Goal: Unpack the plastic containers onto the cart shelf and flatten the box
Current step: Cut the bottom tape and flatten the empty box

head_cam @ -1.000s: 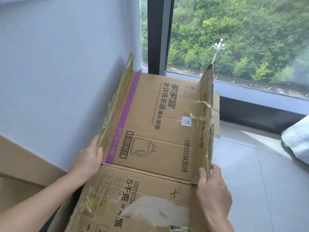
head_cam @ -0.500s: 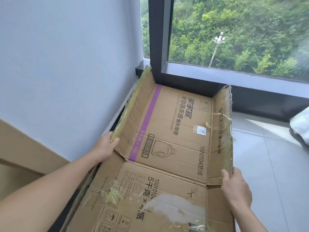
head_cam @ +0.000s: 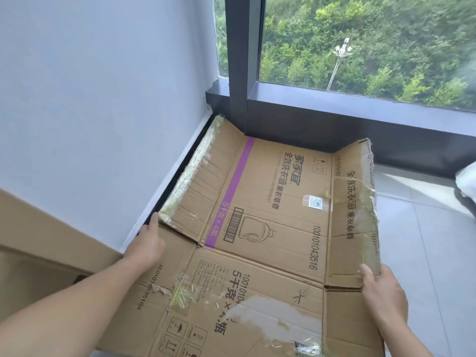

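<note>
Beside wall (head_cam: pixel 90 99) and window (head_cam: pixel 360 47), we are holding the flattened box (head_cam: pixel 270 202) over the floor tiles (head_cam: pixel 425 240), left hand (head_cam: pixel 145 244) gripping its left edge, right hand (head_cam: pixel 383 295) pinching the right flap (head_cam: pixel 353 215). We are judging it light, floppy, bending at creases.

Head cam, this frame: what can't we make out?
All head view.
Left hand: fingers hidden under the box; grip unclear.
Right hand: thumb on the flap, fingers hidden beneath it.
Near end of the box: cut by bottom frame edge.
White object: cut by right edge, unidentifiable.
Sticker: print too small.
Cart, containers: out of view.
</note>
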Motion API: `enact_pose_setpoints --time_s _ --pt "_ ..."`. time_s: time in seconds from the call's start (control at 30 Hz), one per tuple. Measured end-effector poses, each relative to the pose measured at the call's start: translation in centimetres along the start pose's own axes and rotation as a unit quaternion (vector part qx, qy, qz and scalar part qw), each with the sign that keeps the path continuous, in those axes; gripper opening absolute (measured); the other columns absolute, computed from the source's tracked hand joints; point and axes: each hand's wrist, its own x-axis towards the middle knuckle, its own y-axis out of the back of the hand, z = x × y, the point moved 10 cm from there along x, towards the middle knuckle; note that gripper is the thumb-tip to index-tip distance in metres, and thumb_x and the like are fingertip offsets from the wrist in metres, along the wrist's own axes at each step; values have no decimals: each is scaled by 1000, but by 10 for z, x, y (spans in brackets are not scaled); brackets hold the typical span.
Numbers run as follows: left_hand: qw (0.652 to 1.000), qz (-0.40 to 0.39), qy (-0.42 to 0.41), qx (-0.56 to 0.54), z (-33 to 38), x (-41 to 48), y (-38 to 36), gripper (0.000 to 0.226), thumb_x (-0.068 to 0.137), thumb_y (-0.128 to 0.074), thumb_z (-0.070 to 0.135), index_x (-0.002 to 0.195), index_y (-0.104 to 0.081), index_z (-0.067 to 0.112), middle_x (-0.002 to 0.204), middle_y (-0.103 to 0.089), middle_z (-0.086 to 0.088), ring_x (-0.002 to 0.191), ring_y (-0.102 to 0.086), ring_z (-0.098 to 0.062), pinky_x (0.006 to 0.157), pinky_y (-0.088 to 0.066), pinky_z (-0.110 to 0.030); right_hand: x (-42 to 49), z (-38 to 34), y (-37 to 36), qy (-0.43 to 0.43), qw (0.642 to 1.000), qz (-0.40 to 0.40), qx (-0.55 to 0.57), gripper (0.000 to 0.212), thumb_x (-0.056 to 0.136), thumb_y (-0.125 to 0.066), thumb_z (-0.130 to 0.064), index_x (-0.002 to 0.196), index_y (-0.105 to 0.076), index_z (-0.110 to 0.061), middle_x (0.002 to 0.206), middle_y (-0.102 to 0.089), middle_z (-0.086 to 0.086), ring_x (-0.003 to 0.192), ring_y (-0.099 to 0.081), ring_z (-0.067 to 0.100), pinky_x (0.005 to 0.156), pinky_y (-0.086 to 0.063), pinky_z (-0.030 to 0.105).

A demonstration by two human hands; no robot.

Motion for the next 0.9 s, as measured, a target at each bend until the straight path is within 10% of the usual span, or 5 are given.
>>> enact_pose_setpoints --time_s 0.17,0.3,0.67,0.9 --pt "991 15 -40 129 5 -22 -15 92 95 -50 30 155 18 18 163 -2 -14 148 -17 -31 117 -27 -43 8 1 0 32 999 3 39 33 99 -52 -37 109 -59 -7 99 -67 18 98 -59 39 79 -41 42" --pt "962 -5 -63 265 14 -37 -34 107 91 -54 48 148 29 11 153 40 -19 144 33 -34 120 8 -53 12 8 2 46 998 8 43 37 99 -53 -42 99 -58 -5 91 -66 17 91 -58 37 78 -44 45" --pt "923 -234 -175 251 49 -86 -125 117 72 -61 76 151 18 46 155 40 -5 146 29 -35 116 -2 -66 -3 -18 9 142 944 94 -284 70 94 -56 -40 149 -29 -5 142 -44 15 126 -39 34 92 -39 48" --pt "936 -208 -157 239 68 -99 -153 132 53 -61 89 144 28 53 150 47 -10 142 33 -45 112 -5 -72 -42 -14 -51 162 906 -55 -388 75 98 -29 -61 158 -5 -23 166 3 7 152 9 30 118 -1 57"
